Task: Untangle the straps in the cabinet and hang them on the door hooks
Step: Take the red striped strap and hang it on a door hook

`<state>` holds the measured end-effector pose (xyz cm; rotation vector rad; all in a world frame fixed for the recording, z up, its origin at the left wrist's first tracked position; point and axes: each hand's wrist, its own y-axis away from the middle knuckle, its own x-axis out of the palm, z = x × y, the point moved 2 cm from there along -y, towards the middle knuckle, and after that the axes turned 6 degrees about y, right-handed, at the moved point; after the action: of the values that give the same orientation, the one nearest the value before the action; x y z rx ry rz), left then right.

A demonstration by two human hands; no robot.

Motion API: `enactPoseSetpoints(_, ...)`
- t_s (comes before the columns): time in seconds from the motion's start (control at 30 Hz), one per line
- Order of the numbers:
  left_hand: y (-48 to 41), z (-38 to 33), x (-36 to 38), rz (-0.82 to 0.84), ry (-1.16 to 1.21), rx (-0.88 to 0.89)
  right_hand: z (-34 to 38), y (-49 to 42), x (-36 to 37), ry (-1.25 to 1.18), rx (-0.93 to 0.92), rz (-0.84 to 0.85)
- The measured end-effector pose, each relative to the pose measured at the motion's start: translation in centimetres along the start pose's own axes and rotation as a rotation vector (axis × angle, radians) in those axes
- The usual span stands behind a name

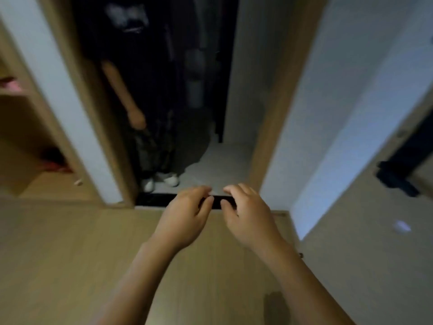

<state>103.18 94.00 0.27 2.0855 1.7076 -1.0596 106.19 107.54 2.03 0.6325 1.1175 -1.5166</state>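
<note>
My left hand [185, 216] and my right hand [248, 216] are held close together, low in front of a tall dark opening between wooden frames [264, 137]. The fingers of both hands curl toward each other. A short dark band [216, 202] shows between the fingertips. It lines up with a black strip [154, 200] along the foot of the opening, so I cannot tell whether it is a strap in my hands. The whole view is blurred. No door hooks are visible.
The dark opening looks like a mirror showing a person's arm, dark trousers and white shoes [171, 179]. Open wooden shelves [35, 184] with pink and red items stand at the left. A white door panel [328, 113] stands at the right, with a black object [396, 179] beyond it.
</note>
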Motion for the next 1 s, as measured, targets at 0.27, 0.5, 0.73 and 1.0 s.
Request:
enactPoseSetpoints(0.27, 6.2, 14.2, -9.8, -0.202, -0.105, -0.477, 12.2, -4.6, 14.0, -0.115, -0.287, 0.445)
enactPoseSetpoints(0.5, 3.9, 24.2, -15.9, -0.294, -0.170, -0.695, 19.6, -13.1, 22.7, -0.117, -0.483, 0.625)
enactPoseSetpoints(0.73, -1.5, 33.4, -23.5, -0.372, -0.185, -0.878, 27.7, -24.8, 30.1, -0.112, -0.642, 0.707)
enactPoseSetpoints(1.0, -3.9, 42.6, -31.2, -0.472, -0.166, -0.984, 37.4, -33.7, 38.0, -0.127, -0.720, 0.747)
